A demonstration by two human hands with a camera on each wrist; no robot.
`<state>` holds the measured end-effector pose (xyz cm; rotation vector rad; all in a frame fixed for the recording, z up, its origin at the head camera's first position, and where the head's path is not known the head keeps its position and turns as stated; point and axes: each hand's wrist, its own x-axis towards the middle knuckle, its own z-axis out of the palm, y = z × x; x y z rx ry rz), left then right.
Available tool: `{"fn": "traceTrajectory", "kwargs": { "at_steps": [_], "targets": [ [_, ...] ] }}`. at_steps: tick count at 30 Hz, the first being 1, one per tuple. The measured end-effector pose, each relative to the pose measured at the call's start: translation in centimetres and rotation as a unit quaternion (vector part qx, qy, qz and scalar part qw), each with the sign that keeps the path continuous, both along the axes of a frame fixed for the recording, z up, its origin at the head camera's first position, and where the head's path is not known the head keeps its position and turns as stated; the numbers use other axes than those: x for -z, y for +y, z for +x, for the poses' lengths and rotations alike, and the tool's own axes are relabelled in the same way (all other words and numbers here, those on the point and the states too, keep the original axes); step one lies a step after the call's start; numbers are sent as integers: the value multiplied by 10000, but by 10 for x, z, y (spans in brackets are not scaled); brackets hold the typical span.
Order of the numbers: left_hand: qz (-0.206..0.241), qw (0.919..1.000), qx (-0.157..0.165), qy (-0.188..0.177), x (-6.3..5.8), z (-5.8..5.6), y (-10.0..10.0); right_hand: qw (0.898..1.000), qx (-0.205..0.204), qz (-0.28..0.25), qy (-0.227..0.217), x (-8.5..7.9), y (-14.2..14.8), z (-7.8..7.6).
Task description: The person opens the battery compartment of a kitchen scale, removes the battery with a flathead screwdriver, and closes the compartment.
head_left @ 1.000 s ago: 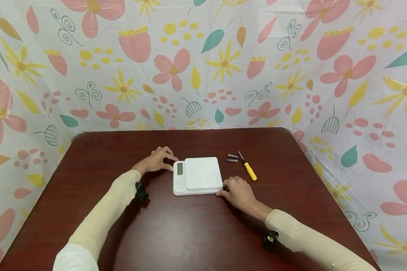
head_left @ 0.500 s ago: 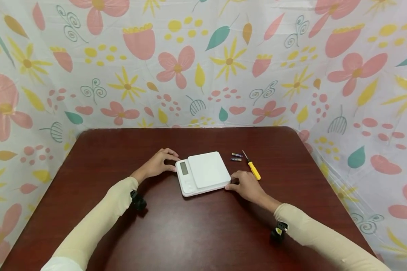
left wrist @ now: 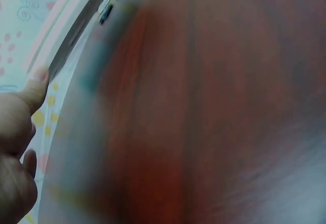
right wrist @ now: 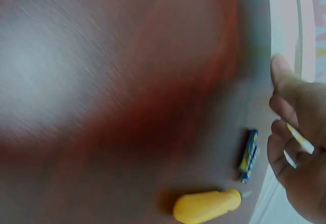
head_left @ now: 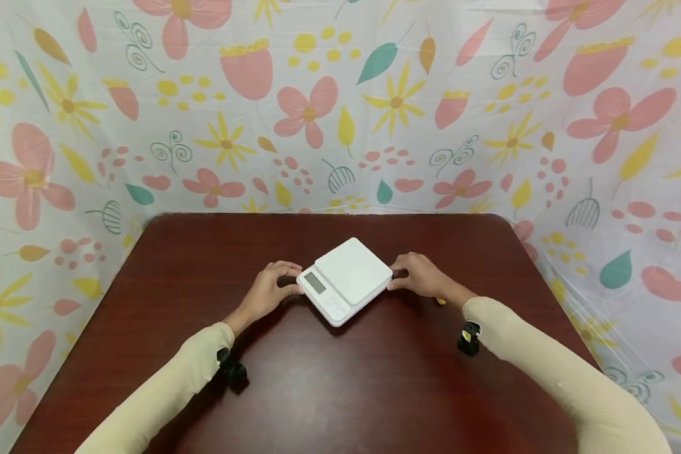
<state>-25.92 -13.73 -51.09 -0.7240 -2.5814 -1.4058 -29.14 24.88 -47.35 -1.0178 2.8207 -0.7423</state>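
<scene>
A white kitchen scale (head_left: 354,271) with a small grey display (head_left: 315,283) is turned cornerwise, platform up, over the middle of the table. My left hand (head_left: 263,293) grips its left corner, thumb nearer me and fingers on the far side. At the opposite corner my right hand (head_left: 422,275) pinches the scale between thumb and fingers. Each wrist view shows a thumb against the scale's side edge; the left wrist view has the scale's edge (left wrist: 63,28) apart from the tabletop. Its underside is hidden in the head view.
A yellow-handled screwdriver (right wrist: 206,207) lies on the dark wooden table (head_left: 340,391), mostly behind my right wrist in the head view. Beside it is a battery (right wrist: 248,155). A flowered curtain (head_left: 318,126) hangs along the table's back and sides.
The scale has rotated anticlockwise between my hands, from nearly square to cornerwise. My right hand has moved away from me with its corner and now covers the batteries and most of the screwdriver.
</scene>
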Motion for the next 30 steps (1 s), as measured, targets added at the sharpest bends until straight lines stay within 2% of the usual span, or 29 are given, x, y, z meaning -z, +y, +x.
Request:
{"fn": "traceTrajectory", "kwargs": {
  "at_steps": [7, 15, 18, 22, 30],
  "targets": [
    [31, 9981, -606, 65, 3, 24, 10, 9985, -401, 99, -370, -1, 1, -30],
    [9, 9923, -1241, 58, 4, 45, 23, 9931, -992, 20, -619, 2, -3, -58],
    [-76, 9897, -1425, -53, 4, 53, 27, 9909, -1197, 85, -609, 5, -4, -65],
    [-161, 9868, -1595, -211, 5, 59, 30, 9899, -1250, 328, -583, 4, -8, -68],
    [-207, 9836, -1753, -382, 9, 66, 36, 9893, -1098, 736, -626, 6, -18, -76]
  ]
}}
